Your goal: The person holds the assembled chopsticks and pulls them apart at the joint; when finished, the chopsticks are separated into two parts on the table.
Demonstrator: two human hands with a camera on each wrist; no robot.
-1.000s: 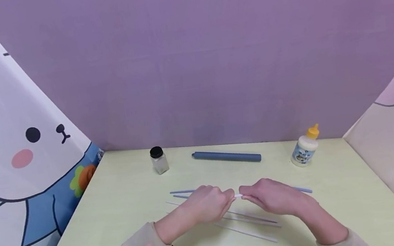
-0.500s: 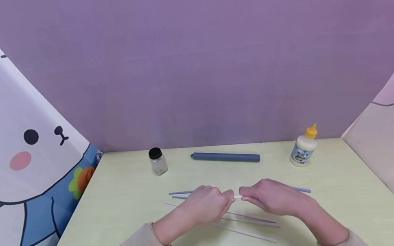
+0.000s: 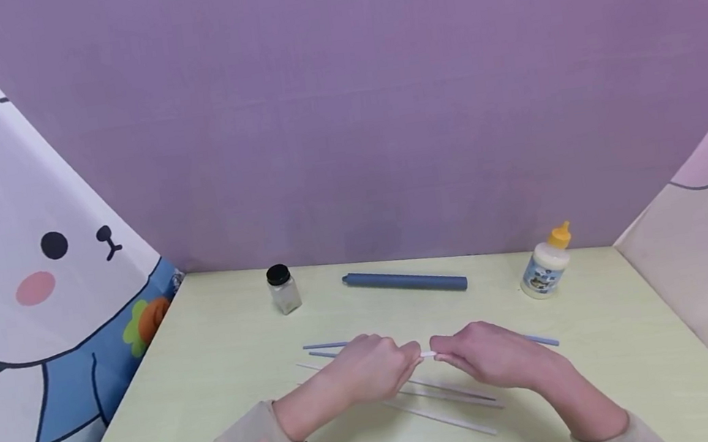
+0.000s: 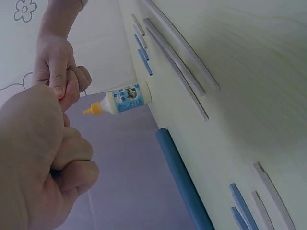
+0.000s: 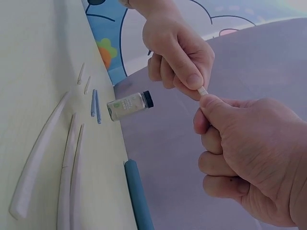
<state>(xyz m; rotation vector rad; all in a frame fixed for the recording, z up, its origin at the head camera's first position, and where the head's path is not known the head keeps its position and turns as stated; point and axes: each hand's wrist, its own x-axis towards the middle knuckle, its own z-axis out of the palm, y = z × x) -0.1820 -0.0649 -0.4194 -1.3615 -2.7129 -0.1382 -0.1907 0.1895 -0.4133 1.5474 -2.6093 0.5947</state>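
My left hand (image 3: 375,367) and right hand (image 3: 490,354) meet over the middle of the table, thumbs facing each other. Each pinches one end of a short white piece (image 5: 202,90), thin and stick-like; only a small bit shows between the fingertips, the rest being hidden in the hands. Below them lie several thin sticks. White sticks (image 3: 441,417) stretch out under the left hand toward the right. Blue sticks (image 3: 544,340) run behind both hands, their middles covered by them. The remaining fingers of both hands are curled in.
Toward the back of the table (image 3: 229,339) a thick dark blue roll (image 3: 405,282) lies crosswise. A small clear jar (image 3: 286,296) with a black lid stands at its left. To the right stands a white glue bottle (image 3: 542,275) with a yellow nozzle. A purple backdrop (image 3: 341,119) rises behind.
Both hands keep the same pinch on the white piece, in nearly the same place. The head view has shifted very slightly; nothing on the table has moved.
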